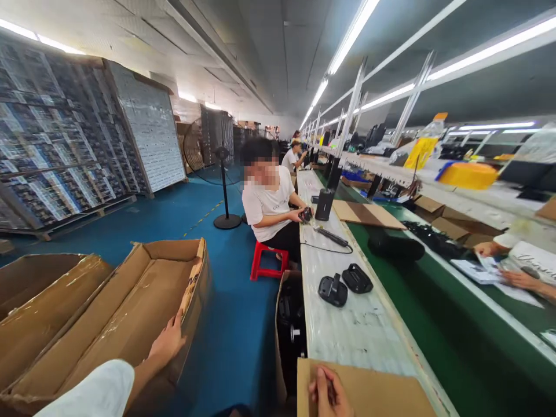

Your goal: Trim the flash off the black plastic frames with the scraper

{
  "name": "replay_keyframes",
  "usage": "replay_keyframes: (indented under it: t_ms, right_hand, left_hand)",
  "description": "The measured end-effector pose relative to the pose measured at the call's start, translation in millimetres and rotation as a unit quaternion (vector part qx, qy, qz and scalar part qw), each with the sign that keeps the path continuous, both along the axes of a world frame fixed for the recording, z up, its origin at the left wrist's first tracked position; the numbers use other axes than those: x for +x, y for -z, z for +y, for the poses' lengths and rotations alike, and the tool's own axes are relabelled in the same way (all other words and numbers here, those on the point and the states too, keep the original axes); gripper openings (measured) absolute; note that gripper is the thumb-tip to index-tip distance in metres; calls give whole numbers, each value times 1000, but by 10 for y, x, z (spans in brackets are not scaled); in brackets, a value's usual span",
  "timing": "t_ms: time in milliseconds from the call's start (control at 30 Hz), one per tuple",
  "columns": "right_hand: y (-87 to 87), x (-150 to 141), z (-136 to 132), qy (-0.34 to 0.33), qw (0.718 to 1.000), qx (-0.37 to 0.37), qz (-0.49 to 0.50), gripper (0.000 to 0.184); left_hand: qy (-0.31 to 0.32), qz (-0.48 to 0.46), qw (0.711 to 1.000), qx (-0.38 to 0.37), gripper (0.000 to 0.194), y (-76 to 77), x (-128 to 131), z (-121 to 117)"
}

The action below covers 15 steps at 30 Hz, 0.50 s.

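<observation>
Your left hand [167, 341] was on the large open brown cardboard box [130, 324] on the blue floor, fingers draped over its right-hand wall near the box's near corner, palm flat on the board. Not gripping anything else. White sleeve [93, 394] showed on that arm.

Your right hand [328, 394] sat at the near edge of the white marble-pattern bench top [360, 330], on a flat brown cardboard sheet [382, 394] that covered the bench's near end. Fingers were curled narrow; something dark seemed to be between them, but I couldn't tell what.

Further up the bench, mid-length, two black moulded plastic housings [343, 284] lay side by side, just apart. Beyond them a black handheld tool with a cable [330, 236] lay along the bench, cable looping toward the right edge. A black upright cylinder [324, 204] stood near the far stretch.

A seated person in a white T-shirt [269, 202] was on a red plastic stool [268, 260] at the bench's left edge, both hands on a small dark part [306, 215].

The green conveyor belt [434, 307] ran along the bench's right edge. Across it, another person's hands [512, 272] rested on printed sheets [478, 269]. A second open black-lined carton [291, 324] stood below the bench's left edge.
</observation>
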State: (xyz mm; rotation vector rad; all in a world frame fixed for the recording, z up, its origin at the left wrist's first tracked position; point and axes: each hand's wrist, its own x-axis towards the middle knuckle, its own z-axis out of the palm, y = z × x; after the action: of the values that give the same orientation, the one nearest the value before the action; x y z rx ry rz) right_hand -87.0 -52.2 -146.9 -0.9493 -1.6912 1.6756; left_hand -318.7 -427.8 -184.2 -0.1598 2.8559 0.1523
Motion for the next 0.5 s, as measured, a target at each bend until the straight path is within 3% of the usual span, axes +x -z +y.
replay_keyframes:
  t_ms: [67,133,200,367,500]
  right_hand:
    - [-155,85,-27,-20,999,-31,-8,65]
    - [-312,146,-12,-32,999,-39,-5,66]
    - [-402,147,19,-2,999,-38,5,63]
    - [-479,136,32,20,1000,-10,16,42]
    - [-506,165,23,29,999,27,37,33]
  left_hand:
    - [11,18,999,33,71,-216,108,73]
    - [28,16,999,22,67,-329,142,117]
    - [27,17,999,8,71,-267,91,97]
    - [-9,7,1000,-17,84,75,-29,-108]
    - [-10,21,1000,9,84,129,-44,-151]
